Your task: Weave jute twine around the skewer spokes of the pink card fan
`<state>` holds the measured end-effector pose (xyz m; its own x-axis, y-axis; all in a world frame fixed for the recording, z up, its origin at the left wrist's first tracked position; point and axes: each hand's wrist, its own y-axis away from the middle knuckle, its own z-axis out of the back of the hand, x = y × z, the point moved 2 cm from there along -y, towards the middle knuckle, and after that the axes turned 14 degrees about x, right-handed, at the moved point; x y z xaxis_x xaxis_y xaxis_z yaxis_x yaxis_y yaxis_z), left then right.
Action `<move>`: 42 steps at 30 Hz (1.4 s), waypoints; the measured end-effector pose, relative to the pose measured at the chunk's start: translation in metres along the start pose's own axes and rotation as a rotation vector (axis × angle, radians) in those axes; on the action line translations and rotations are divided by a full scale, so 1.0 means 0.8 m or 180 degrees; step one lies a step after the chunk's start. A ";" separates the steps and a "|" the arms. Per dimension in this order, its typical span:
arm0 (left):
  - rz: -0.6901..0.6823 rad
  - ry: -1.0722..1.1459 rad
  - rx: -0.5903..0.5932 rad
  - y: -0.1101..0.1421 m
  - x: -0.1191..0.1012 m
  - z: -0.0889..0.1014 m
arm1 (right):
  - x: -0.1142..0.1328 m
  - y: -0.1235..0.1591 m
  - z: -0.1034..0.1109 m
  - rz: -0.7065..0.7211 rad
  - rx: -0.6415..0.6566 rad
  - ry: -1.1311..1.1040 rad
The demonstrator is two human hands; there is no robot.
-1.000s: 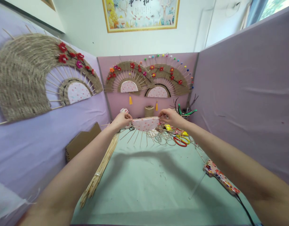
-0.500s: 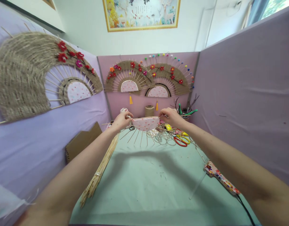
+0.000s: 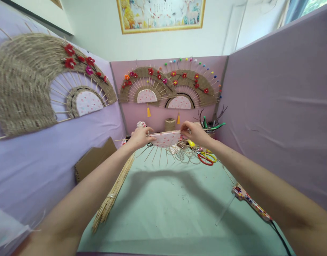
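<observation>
Above the far part of the table I hold up a small fan frame [image 3: 165, 139], a pink spotted half-circle with thin sticks spreading out below it. Its straight edge is uppermost and nearly level. My left hand [image 3: 141, 137] pinches the left corner, with the thumb lying along the spotted face. At the right corner, my right hand [image 3: 192, 131] grips with bent fingers. Thin sticks run out sideways past both hands. Behind the frame stands a spool of twine [image 3: 170, 124], its lower part hidden.
Bundled sticks [image 3: 114, 193] lie left, beside folded cardboard [image 3: 95, 160]. Loose twine [image 3: 186, 155] and red and yellow scissors [image 3: 207, 158] lie right of the frame. A flowered glue gun [image 3: 251, 202] with a cord rests nearer me. Finished fans [image 3: 146, 78] hang on the partitions.
My left thumb has shifted onto the spotted face of the fan frame. The right hand keeps its grip, and the frame's right end sits slightly higher.
</observation>
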<state>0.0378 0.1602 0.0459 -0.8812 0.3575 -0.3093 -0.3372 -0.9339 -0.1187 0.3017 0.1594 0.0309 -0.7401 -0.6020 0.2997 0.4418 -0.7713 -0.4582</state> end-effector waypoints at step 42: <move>-0.0401 -0.0013 0.0161 0.051 -0.074 -0.012 | 0.046 0.088 0.011 0.0032 -0.0480 0.0589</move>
<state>0.0793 0.1009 0.0503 -0.8321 0.4722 -0.2910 -0.4615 -0.8804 -0.1088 0.3100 0.0808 0.0171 -0.8226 -0.5505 0.1424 0.3790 -0.7175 -0.5845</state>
